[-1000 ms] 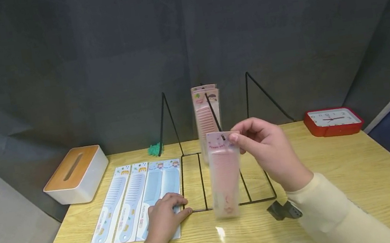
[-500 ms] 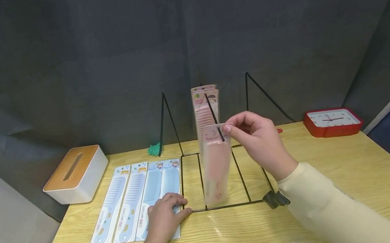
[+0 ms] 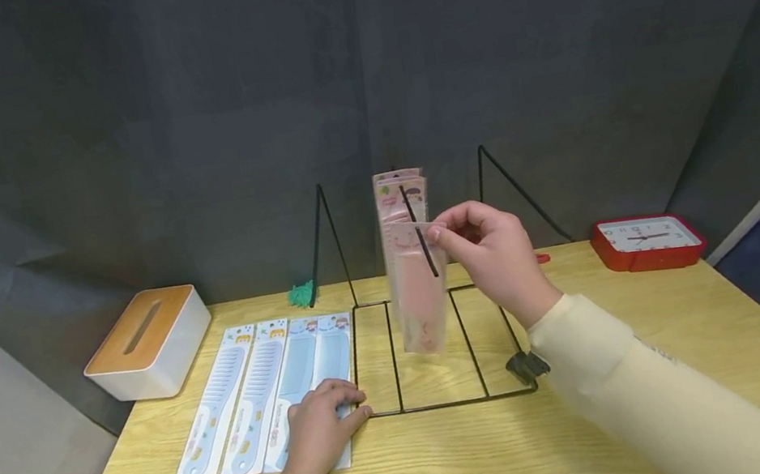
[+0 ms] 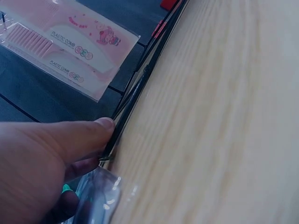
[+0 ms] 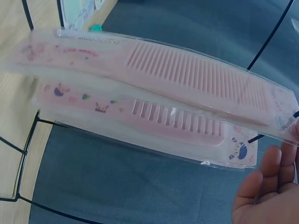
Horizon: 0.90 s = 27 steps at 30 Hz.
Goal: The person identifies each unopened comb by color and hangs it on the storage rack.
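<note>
In the head view my right hand [image 3: 491,253] pinches the top edge of a packaged pink comb [image 3: 420,288] between thumb and fingertips. The rack's prong passes through the top of that package, its tip sticking out in front. Behind it, further packaged pink combs [image 3: 388,195] hang on the same prong; one with wider teeth [image 5: 177,121] shows in the right wrist view. My left hand [image 3: 323,426] holds the front left corner of the black wire rack [image 3: 442,405], thumb against the wire [image 4: 126,116] in the left wrist view. Packaged blue combs [image 3: 306,363] lie partly under that hand.
A white tissue box with a wooden lid [image 3: 145,342] stands at the left. At the right is a red clock [image 3: 648,240]. A green tangle [image 3: 301,294] lies behind the rack, by its left upright. Dark cloth [image 3: 188,134] hangs behind the table [image 3: 627,364].
My right hand has moved up and away from me, sliding the packaged pink comb along the prong toward those behind it. The left hand has stayed at the rack's corner.
</note>
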Motion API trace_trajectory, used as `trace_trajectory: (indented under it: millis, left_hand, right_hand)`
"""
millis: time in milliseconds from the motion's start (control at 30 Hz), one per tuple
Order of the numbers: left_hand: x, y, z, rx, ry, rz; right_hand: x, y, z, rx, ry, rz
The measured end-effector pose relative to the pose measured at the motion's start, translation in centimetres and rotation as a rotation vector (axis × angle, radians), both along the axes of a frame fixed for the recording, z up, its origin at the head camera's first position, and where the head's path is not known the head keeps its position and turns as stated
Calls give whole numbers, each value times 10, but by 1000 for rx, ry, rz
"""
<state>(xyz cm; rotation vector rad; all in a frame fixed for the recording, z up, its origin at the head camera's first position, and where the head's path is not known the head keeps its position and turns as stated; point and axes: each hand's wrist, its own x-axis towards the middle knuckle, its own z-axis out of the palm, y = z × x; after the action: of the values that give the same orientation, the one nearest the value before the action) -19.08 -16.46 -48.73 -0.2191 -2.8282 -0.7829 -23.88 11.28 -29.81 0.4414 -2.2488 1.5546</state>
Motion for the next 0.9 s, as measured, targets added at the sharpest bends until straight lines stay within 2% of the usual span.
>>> trace_trajectory:
  millis: [467,900]
  left_hand:
    - [0,0,1,-3,-12,-7]
    - [-1,0,0,4,-14,-3]
  right_hand:
    - [-31,-4,9,81,-29,-73]
    - [-57,-14,15,11,-63,-99]
